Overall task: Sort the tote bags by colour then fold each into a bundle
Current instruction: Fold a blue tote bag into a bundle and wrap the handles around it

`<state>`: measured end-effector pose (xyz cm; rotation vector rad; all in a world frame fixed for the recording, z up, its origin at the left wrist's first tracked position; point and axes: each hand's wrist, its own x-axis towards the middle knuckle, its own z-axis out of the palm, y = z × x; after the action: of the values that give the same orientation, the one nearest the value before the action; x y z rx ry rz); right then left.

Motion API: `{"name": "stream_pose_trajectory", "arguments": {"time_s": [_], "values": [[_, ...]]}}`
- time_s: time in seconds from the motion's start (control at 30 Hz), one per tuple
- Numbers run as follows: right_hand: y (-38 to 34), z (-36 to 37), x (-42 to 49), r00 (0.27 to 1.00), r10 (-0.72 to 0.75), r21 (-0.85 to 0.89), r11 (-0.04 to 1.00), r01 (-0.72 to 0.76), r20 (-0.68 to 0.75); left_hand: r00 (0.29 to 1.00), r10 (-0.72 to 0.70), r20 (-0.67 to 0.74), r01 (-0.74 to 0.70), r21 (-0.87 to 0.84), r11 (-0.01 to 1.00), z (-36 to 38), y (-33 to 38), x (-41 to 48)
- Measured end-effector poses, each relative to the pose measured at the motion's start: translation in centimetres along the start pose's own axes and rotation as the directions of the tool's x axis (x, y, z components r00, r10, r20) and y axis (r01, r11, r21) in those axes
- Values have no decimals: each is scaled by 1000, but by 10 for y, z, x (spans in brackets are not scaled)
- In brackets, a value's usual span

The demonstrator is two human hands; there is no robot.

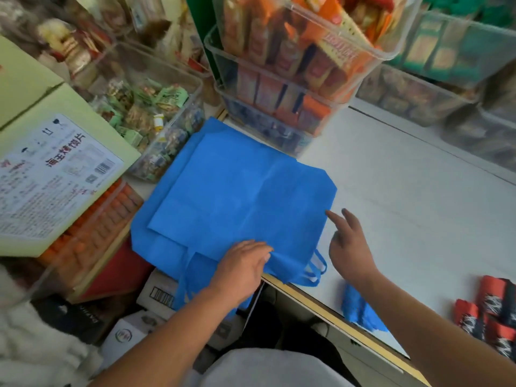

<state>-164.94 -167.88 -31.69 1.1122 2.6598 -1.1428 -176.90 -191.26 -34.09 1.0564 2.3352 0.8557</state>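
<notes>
Stack of flat blue tote bags point(237, 191) on the left part of the white table point(405, 191), top bag slightly skewed against the ones under it, near edge of the stack at the table's front edge. One handle loop point(317, 268) lies at the near right corner, another point(184, 277) hangs over the table edge. Left hand point(243, 266) is palm down on the near edge of the top bag: grip not closed, fingers roughly straight and together, pressing the fabric, which puckers a little at the fingertips. Right hand point(349, 250) is just beside the stack's right edge, above bare table: grip apart, holding nothing, index and middle fingers extended and spread, index fingertip point(331, 215) touching or just at the bag's right edge, can't tell which. A folded blue bundle point(360, 311) sits at the table's front edge, partly under the right forearm. Red-and-black bundles point(494, 311) are grouped at the far right, well apart from the blue stack. Behind the stack: stacked clear plastic bins point(293, 79) of packaged snacks. To the left: a pale green cardboard box point(55, 152) with a printed label, sitting on another clear bin.
</notes>
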Motion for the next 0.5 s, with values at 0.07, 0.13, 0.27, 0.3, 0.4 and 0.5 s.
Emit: {"name": "stream_pose_trajectory", "arguments": {"time_s": [0.07,0.13,0.27,0.3,0.4,0.5], "values": [[11,-20,16,961,-270,-196,941,277,60,998,-5,-56,-1,-97,995,-15,13,0],[22,-37,29,891,-413,-287,844,452,187,995,-22,-95,4,-181,984,-27,24,3],[30,-74,37,833,-538,-357,759,544,126,983,54,-175,-91,-211,973,-44,45,11],[30,-85,36,814,-576,-356,746,563,79,981,64,-182,-102,-207,973,-46,54,14],[32,-121,23,755,-655,-299,727,618,-31,979,93,-182,-132,-215,968,-46,85,25],[50,-168,1,739,-662,-330,730,599,-124,986,123,-111,-144,-208,967,-40,127,44]]}}
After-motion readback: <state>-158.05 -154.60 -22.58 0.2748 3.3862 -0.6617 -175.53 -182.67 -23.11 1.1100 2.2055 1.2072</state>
